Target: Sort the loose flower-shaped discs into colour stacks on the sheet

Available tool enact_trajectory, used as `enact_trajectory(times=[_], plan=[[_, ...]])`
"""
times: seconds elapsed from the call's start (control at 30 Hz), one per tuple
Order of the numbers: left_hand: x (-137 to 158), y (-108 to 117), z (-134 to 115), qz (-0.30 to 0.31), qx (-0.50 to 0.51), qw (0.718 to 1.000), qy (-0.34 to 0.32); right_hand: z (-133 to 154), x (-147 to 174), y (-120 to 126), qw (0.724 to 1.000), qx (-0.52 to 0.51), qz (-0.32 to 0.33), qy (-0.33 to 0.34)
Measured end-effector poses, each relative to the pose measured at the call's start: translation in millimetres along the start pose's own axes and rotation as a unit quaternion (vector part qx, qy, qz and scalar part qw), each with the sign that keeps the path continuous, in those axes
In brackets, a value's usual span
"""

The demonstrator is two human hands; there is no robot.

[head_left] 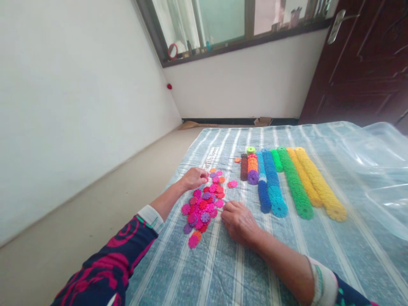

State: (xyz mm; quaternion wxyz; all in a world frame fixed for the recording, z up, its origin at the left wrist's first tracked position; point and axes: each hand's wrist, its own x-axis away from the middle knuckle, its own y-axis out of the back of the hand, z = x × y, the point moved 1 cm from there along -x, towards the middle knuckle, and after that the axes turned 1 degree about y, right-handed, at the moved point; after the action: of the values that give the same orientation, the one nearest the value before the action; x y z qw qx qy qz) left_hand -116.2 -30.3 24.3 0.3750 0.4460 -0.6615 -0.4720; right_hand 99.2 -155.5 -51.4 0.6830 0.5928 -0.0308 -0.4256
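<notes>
A loose heap of flower-edged plastic discs [202, 206] in pink, red, purple and orange lies on the striped cloth [178, 272]. At its far left edge my left hand [194, 178] is closed in a pinch, with a bit of a red disc [207, 179] showing at the fingertips. My right hand [239, 223] rests low by the heap's right side, fingers curled together; whatever they hold is hidden. Between the heap and the sorted rows lie a pink disc pair [232, 184] and an orange disc [237, 160].
Overlapping rows of discs run along the right: brown [244, 168], orange and purple [252, 165], blue [270, 174], green [295, 187] and yellow [320, 185]. Clear plastic containers [376, 144] stand at the far right. A wall [79, 106] rises on the left.
</notes>
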Motion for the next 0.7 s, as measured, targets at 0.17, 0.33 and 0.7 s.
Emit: enact_trajectory(times=[0.17, 0.33, 0.7], plan=[[13, -12, -4, -0.007, -0.021, 0.999, -0.025, -1, 1, -1, 1.0, 0.01, -0.012, 0.001], [21, -21, -12, -0.031, -0.043, 0.998, -0.037, -1, 1, -2, 1.0, 0.014, -0.01, 0.001], [16, -19, -14, -0.05, -0.068, 0.996, -0.013, -1, 1, -1, 1.0, 0.009, -0.027, 0.003]])
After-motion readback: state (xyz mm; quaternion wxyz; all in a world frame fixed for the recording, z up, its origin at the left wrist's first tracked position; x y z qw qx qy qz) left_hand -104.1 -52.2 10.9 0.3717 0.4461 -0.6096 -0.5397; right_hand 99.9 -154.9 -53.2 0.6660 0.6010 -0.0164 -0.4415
